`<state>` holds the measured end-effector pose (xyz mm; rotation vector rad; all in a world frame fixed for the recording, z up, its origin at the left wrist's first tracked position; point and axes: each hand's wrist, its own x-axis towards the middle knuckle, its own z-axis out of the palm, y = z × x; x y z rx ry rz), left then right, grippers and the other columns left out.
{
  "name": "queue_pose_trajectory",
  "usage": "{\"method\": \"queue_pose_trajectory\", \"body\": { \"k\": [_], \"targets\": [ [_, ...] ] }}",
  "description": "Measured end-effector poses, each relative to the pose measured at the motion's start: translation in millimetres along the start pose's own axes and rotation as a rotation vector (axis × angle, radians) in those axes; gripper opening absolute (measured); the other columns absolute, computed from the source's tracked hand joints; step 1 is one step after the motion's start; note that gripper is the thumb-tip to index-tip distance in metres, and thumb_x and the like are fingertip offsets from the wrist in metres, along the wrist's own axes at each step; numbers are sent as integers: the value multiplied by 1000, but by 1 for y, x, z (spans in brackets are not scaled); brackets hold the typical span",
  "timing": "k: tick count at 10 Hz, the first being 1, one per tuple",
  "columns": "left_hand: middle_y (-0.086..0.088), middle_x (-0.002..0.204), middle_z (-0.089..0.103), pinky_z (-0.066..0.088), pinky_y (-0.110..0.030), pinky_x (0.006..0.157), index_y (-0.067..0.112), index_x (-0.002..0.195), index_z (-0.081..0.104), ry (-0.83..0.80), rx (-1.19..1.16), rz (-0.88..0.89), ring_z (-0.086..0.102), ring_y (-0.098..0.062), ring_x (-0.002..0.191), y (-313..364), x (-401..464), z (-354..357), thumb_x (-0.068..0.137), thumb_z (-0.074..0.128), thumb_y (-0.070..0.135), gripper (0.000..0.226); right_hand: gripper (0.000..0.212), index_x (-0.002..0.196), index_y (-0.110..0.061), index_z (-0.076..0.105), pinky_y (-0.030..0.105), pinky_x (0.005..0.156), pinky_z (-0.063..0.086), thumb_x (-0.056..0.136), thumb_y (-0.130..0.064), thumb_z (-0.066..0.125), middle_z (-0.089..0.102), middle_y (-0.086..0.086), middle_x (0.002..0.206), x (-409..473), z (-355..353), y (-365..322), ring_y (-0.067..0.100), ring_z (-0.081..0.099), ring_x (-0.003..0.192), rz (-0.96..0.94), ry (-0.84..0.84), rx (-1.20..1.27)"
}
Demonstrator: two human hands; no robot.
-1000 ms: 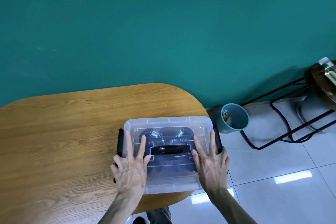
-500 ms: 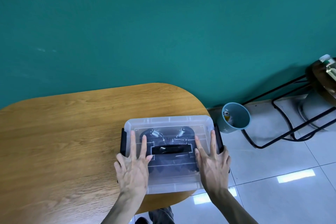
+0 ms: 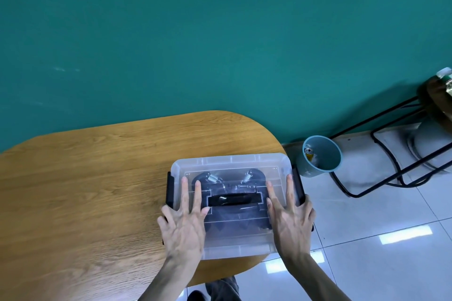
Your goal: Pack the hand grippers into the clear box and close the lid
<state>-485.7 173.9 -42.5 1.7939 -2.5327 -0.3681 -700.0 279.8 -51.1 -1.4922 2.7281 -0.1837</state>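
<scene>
The clear box (image 3: 234,249) stands at the right end of the wooden table (image 3: 85,190) with its lid (image 3: 232,161) lying on top. Through the lid I see black hand grippers (image 3: 230,178) with metal springs. A black carry handle (image 3: 233,199) lies flat across the lid's middle. My left hand (image 3: 184,222) rests flat on the lid's left part, fingers spread. On the lid's right part my right hand (image 3: 291,220) lies flat the same way. Black side latches (image 3: 169,188) stick out at both ends of the box.
The box overhangs nothing but sits near the table's rounded right edge. On the tiled floor to the right stands a blue bin (image 3: 319,156) holding a can. A black metal frame (image 3: 381,166) and a dark stool lie further right. A teal wall runs behind.
Both hands have stayed flat on the lid, shifting slightly toward the far side. The box and lid have not visibly moved.
</scene>
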Motion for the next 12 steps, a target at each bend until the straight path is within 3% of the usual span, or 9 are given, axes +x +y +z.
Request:
{"method": "queue_pose_trajectory", "body": {
  "k": [1,3,4,5,6,7,8,10,12],
  "targets": [
    [-3,163,28,26,-36,56,28,151,30,31,-19,-1,32,-27,67,-1,2,3,104,4,41,56,53,152,-33,41,57,79,42,102,-39,27,16,11,167,-1,1,-1,53,45,109,-21,23,-18],
    [-2,166,17,36,-40,56,30,154,20,-22,26,3,32,-30,76,0,1,3,101,9,52,58,49,149,-35,45,55,82,40,103,-39,30,22,11,166,-1,4,-1,51,45,113,-10,58,-12],
    [-3,166,19,21,-35,56,31,154,18,-52,57,-12,22,-25,69,-3,3,0,95,14,57,64,51,150,-33,44,59,86,42,103,-39,27,24,12,165,1,5,-2,55,41,123,-18,23,-14],
    [1,168,-9,33,-35,58,36,159,3,-69,103,13,33,-27,77,-2,0,-8,93,-2,59,70,54,153,-28,39,63,93,44,102,-40,27,25,14,164,3,2,-3,59,35,131,-41,-19,-30],
    [2,167,-13,48,-44,74,33,158,7,-86,117,11,45,-45,115,-2,1,-19,92,-4,63,74,58,154,-23,37,63,98,43,101,-44,30,29,17,162,3,-11,-7,59,34,133,-52,-67,-43],
    [-13,161,29,51,-53,78,23,150,40,-136,166,49,41,-53,133,-7,11,-30,95,22,62,70,54,147,-21,43,58,96,47,99,-45,34,43,19,154,5,-26,-11,50,45,131,-102,-97,-38],
    [-15,152,45,50,-52,87,16,145,49,-105,187,160,44,-43,136,-4,19,-60,97,21,60,71,47,136,-20,49,51,86,51,98,-45,38,57,15,136,13,-49,-16,42,57,117,-181,-101,-57],
    [-12,142,56,47,-43,87,13,144,49,-12,205,277,57,-29,115,8,42,-138,100,9,56,73,47,130,-22,56,47,74,47,97,-49,37,59,10,118,38,-116,-42,32,54,96,-198,-37,-154],
    [-8,123,65,46,-42,85,13,147,44,165,215,303,59,-27,101,20,51,-195,98,5,56,76,45,120,-18,59,45,67,46,96,-48,36,57,10,104,57,-177,-65,32,53,85,-232,124,-167]
  ]
}}
